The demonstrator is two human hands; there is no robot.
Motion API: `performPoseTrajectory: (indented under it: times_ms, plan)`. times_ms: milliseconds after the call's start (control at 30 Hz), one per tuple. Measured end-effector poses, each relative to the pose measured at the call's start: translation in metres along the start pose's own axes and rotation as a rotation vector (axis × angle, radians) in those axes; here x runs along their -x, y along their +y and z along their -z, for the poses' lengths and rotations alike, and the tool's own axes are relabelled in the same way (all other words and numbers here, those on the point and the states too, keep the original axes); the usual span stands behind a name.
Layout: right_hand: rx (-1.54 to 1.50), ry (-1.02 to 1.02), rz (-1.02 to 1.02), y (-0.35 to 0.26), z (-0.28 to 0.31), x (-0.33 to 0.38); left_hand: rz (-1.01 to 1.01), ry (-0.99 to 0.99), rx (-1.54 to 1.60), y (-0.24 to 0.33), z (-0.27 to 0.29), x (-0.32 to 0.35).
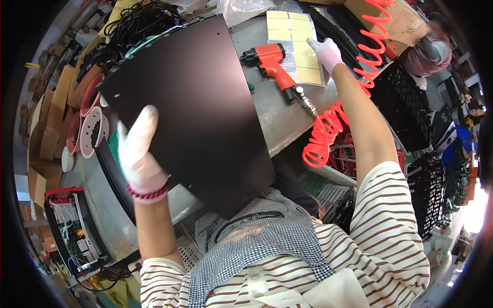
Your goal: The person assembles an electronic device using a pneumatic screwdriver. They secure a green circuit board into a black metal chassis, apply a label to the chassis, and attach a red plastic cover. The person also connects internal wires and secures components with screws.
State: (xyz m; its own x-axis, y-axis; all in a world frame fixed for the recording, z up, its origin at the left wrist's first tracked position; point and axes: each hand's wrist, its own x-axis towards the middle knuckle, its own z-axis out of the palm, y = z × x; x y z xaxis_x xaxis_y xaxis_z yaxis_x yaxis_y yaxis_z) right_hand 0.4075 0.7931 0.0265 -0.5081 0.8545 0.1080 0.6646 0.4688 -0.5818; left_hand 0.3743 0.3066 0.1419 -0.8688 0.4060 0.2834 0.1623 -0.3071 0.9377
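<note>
A large flat black panel (pixel 200 108) is tilted up in front of me, its lower corner against my apron. My left hand (pixel 141 154), in a white glove, grips its left edge, thumb over the dark face and the other fingers mostly hidden behind it. My right hand (pixel 327 53), also gloved, reaches to the far right, with a finger stretched out onto the edge of a sheet of pale yellow labels (pixel 280 35). Between panel and sheet lies a red air-powered driver (pixel 275 64), joined to a coiled red hose (pixel 323 138).
Black cables (pixel 138 25) are heaped at the far left. Round perforated baskets (pixel 93 131) and an opened device with a circuit board (pixel 77 231) stand on the left. Black slotted panels (pixel 403 102) stand at right. A co-worker (pixel 429 54) is at the far right.
</note>
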Motion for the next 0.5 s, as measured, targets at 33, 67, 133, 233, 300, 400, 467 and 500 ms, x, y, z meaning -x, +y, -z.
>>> performPoseTrajectory:
  times_ms: [33, 67, 133, 233, 300, 400, 467, 500]
  plan:
    - [-0.021, -0.029, 0.019, -0.003, 0.003, 0.002, 0.038, -0.019, 0.172, -0.004, -0.021, -0.006]
    - [-0.041, -0.058, 0.04, -0.008, 0.005, 0.003, 0.046, 0.001, 0.194, -0.011, -0.034, -0.009]
    - [-0.008, -0.124, 0.039, -0.029, 0.01, 0.01, 0.188, -0.01, 0.332, -0.029, -0.027, -0.017]
    - [-0.006, -0.17, 0.004, -0.045, 0.009, 0.008, 0.251, 0.047, 0.377, -0.04, -0.025, -0.022]
    - [-0.259, -0.154, 0.017, -0.002, -0.007, -0.027, 0.283, 0.079, 0.412, -0.047, -0.022, -0.028]
    - [-0.632, -0.174, 0.049, 0.018, -0.032, -0.048, 0.294, 0.146, 0.405, -0.053, -0.009, -0.034]
    - [-0.729, -0.141, 0.218, 0.001, -0.018, -0.033, 0.26, 0.203, 0.271, -0.049, -0.004, -0.032]
    - [-0.708, -0.085, 0.359, -0.004, -0.009, -0.027, 0.249, 0.221, 0.209, -0.048, -0.005, -0.031]
